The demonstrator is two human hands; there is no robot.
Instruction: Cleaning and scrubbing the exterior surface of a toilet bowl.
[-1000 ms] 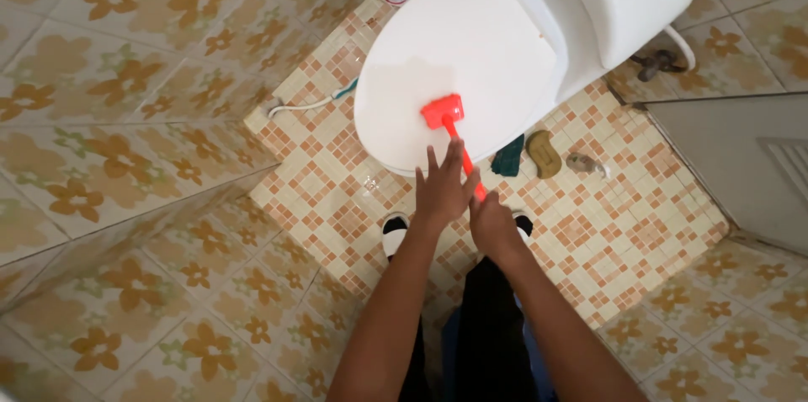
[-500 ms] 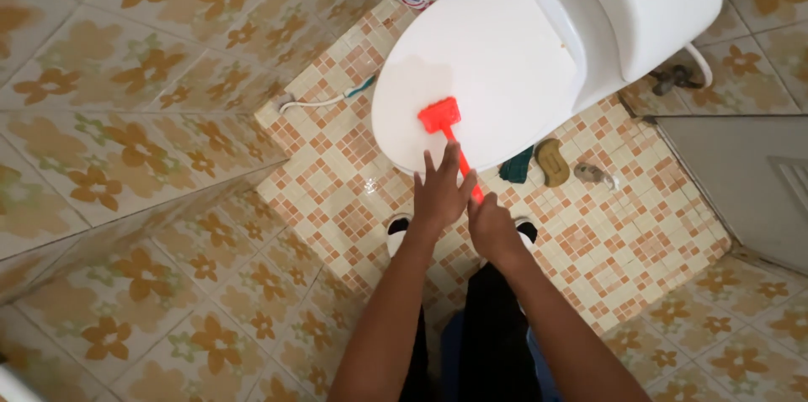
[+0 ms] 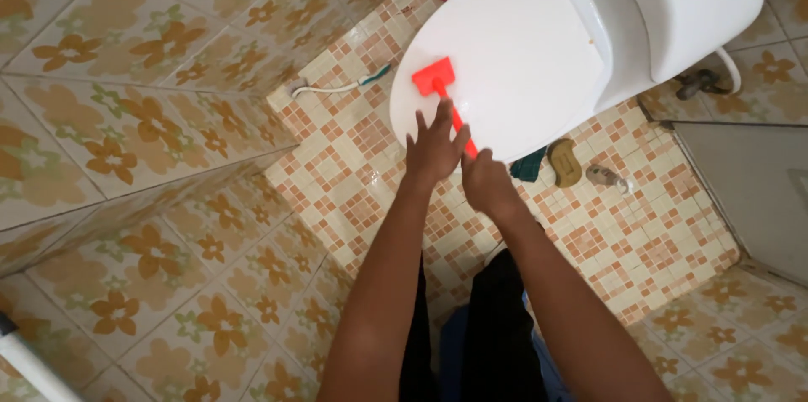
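One brush point(image 3: 433, 79), one toilet point(image 3: 539, 40), two sponges point(image 3: 563, 162).

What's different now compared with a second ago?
The red brush has slid across the closed white toilet lid toward its left edge, and both hands have followed. The right hand still grips the handle; the left hand still rests open-fingered on it. The sponge and dark cloth lie unmoved on the floor.

Floral beige wall tiles point(image 3: 126, 116) meet a small orange-and-cream mosaic floor point(image 3: 623, 234), evenly lit.
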